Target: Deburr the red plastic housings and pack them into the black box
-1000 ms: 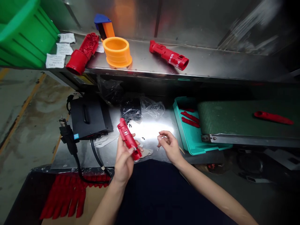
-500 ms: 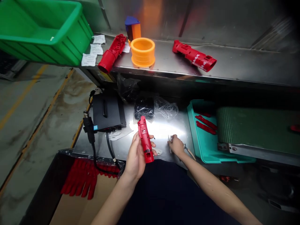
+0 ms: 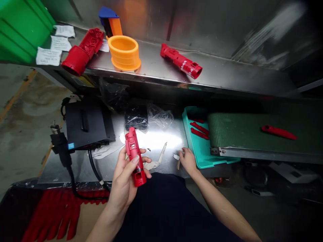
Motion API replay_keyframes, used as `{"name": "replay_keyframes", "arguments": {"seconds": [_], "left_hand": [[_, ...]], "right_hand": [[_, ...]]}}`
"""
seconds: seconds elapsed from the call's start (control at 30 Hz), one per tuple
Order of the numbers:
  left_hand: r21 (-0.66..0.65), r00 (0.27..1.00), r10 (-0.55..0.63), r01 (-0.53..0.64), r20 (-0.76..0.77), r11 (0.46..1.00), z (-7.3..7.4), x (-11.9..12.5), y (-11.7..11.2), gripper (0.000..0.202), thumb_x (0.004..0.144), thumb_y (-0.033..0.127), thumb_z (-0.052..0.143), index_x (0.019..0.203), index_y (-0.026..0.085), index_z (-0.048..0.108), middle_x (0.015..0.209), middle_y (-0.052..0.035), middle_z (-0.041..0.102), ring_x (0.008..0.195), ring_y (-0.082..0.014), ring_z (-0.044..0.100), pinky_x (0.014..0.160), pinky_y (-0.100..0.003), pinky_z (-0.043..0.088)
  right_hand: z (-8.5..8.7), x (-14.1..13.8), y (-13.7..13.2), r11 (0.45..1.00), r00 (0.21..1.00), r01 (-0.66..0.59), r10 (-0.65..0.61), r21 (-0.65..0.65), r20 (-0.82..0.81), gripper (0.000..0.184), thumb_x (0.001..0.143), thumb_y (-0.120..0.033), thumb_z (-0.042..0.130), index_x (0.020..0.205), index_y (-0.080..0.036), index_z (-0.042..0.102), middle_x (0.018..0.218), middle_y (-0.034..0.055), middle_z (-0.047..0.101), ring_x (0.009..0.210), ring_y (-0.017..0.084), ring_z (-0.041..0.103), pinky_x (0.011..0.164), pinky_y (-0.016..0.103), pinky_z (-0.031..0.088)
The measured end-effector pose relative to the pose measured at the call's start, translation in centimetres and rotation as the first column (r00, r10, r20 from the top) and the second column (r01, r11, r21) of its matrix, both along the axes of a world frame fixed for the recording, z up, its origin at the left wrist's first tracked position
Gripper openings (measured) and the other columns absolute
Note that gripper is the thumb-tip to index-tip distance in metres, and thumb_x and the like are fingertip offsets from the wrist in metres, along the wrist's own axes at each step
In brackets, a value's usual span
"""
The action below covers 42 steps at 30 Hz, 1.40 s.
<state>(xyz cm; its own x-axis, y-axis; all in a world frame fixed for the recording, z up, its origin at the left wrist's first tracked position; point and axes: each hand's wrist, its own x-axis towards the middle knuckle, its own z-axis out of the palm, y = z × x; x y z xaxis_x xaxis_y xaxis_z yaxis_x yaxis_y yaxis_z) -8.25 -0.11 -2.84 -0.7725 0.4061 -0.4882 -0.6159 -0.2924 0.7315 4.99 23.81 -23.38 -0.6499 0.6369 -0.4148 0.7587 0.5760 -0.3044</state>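
My left hand [image 3: 123, 178] is closed round a slim red plastic housing [image 3: 135, 156], with the thumb along its front. A window and small holes show in its face. Low over the metal bench, my right hand [image 3: 188, 160] has its fingers bent but apart. Its fingertips are beside a small tan strip [image 3: 178, 164] and a whitish scrap [image 3: 176, 157]; whether they touch is unclear. Between my hands, a thin pale blade-like tool [image 3: 163, 153] lies on the bench by a crumpled white cloth [image 3: 151, 165].
A teal tray [image 3: 186, 134] holding red parts [image 3: 199, 130] stands right, beside a green conveyor belt [image 3: 239, 131] carrying another red part [image 3: 279, 132]. A black box [image 3: 85, 121] with cables sits left. The shelf above bears red housings [image 3: 181, 62] and an orange ring [image 3: 123, 53].
The view has swung right. My right hand has let go of the thin pale tool and moved right towards the tray. My left hand still holds the red housing, thumb now across its front.
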Motion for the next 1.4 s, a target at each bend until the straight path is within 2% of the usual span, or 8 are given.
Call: {"name": "replay_keyframes", "arguments": {"seconds": [0.2,0.37,0.47,0.63,0.73,0.87,1.03,1.4], "left_hand": [[0.014,0.999,-0.034,0.034,-0.003,0.999,0.4,0.4,0.7,0.048,0.089,0.034,0.071,0.133,0.025,0.052,0.106,-0.0058,0.065,0.080,-0.0195,0.066,0.046,-0.025,0.058],[-0.010,0.999,-0.038,0.038,0.011,0.999,0.7,0.9,1.4,0.042,0.090,0.040,0.071,0.125,0.023,0.056,0.100,-0.0045,0.065,0.074,-0.0183,0.064,0.042,-0.024,0.056],[-0.056,1.000,-0.015,0.016,0.009,0.998,0.9,1.4,1.7,0.043,0.089,0.045,0.071,0.124,0.025,0.056,0.092,-0.0028,0.064,0.077,-0.0211,0.067,0.040,-0.024,0.055],[-0.031,0.997,-0.076,0.077,0.019,0.997,1.3,2.6,2.0,0.048,0.095,0.054,0.061,0.134,0.027,0.050,0.094,-0.0043,0.065,0.085,-0.0242,0.070,0.040,-0.022,0.053],[-0.007,0.991,-0.128,0.128,0.039,0.992,1.9,3.3,1.9,0.048,0.098,0.057,0.055,0.134,0.027,0.052,0.100,-0.0069,0.066,0.087,-0.0260,0.070,0.039,-0.024,0.053],[0.016,0.993,-0.107,0.106,0.048,0.994,2.7,3.8,1.4,0.046,0.097,0.056,0.058,0.135,0.031,0.054,0.112,-0.0083,0.067,0.093,-0.0288,0.071,0.044,-0.028,0.058],[0.049,0.997,-0.032,0.028,0.068,0.998,3.1,3.7,0.9,0.045,0.096,0.052,0.062,0.136,0.032,0.056,0.115,-0.0096,0.068,0.094,-0.0326,0.072,0.050,-0.035,0.061],[-0.041,1.000,-0.005,0.005,0.010,0.999,2.9,3.5,0.6,0.047,0.095,0.055,0.061,0.136,0.031,0.058,0.105,-0.0088,0.069,0.091,-0.0321,0.072,0.051,-0.035,0.063]], "right_hand": [[0.7,3.5,-2.5,0.992,0.986,0.124,-0.126,0.025,0.109,0.041,0.096,-0.036,0.069,0.130,-0.016,0.060,0.138,0.0121,0.058,0.125,0.030,0.058,0.105,0.055,0.049],[2.6,3.0,-2.8,0.967,0.980,0.195,-0.187,-0.162,0.062,0.031,0.097,-0.038,0.067,0.120,-0.016,0.064,0.122,0.0083,0.066,0.105,0.023,0.066,0.091,0.044,0.058],[6.4,3.1,-2.6,0.924,0.987,0.127,-0.153,-0.359,-0.044,0.024,0.102,-0.034,0.057,0.115,-0.014,0.063,0.105,0.0061,0.069,0.090,0.019,0.069,0.077,0.036,0.060],[17.1,2.3,-3.3,0.798,0.950,-0.210,0.029,-0.565,-0.312,0.035,0.090,-0.015,0.042,0.124,-0.022,0.052,0.115,0.0071,0.068,0.102,0.023,0.068,0.087,0.040,0.056],[22.9,0.6,-4.0,0.746,0.723,-0.634,0.480,-0.203,-0.496,0.031,0.084,-0.015,0.049,0.114,-0.020,0.054,0.098,0.0079,0.061,0.087,0.025,0.058,0.078,0.042,0.049],[26.2,-1.9,-5.3,0.497,0.421,-0.818,0.860,0.288,-0.288,0.024,0.083,-0.020,0.052,0.106,-0.015,0.058,0.087,0.0094,0.053,0.075,0.026,0.045,0.067,0.041,0.042],[26.1,-3.3,-6.2,0.279,0.283,-0.852,0.957,0.443,-0.059,0.019,0.084,-0.027,0.054,0.097,-0.015,0.060,0.084,0.0103,0.053,0.071,0.027,0.044,0.062,0.040,0.037],[26.7,-4.6,-6.9,0.112,0.212,-0.870,0.964,0.480,0.160,0.008,0.085,-0.021,0.056,0.092,-0.018,0.058,0.077,0.0073,0.050,0.066,0.027,0.048,0.058,0.040,0.030]]}}
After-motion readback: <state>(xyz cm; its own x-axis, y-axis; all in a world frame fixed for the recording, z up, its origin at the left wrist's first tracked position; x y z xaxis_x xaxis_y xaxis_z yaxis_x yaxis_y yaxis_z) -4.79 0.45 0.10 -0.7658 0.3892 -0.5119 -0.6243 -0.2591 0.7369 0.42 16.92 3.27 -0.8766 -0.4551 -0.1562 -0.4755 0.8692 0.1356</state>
